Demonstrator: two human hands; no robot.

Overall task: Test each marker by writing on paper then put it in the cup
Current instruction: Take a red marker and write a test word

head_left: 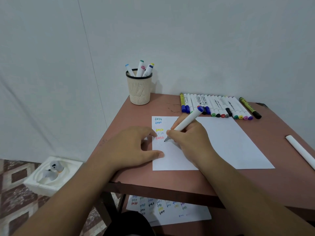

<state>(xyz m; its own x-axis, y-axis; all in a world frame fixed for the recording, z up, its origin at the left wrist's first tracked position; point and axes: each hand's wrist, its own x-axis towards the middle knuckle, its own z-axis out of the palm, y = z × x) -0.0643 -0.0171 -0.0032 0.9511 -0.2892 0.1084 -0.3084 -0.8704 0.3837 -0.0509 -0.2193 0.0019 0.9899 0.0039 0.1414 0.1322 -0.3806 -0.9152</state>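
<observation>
My right hand grips a white marker with a blue end cap, its dark tip touching the white paper just below several coloured "test" words at the sheet's left edge. My left hand lies flat with fingers spread, the thumb pressing the paper's left border. A beige mesh cup with a black rim stands at the table's far left corner and holds several capped markers. A row of several markers lies along the far edge beyond the paper.
A white marker cap or barrel lies at the right edge of the brown table. Under the table lies another sheet covered in test words. A white foam box sits on the patterned floor at the left.
</observation>
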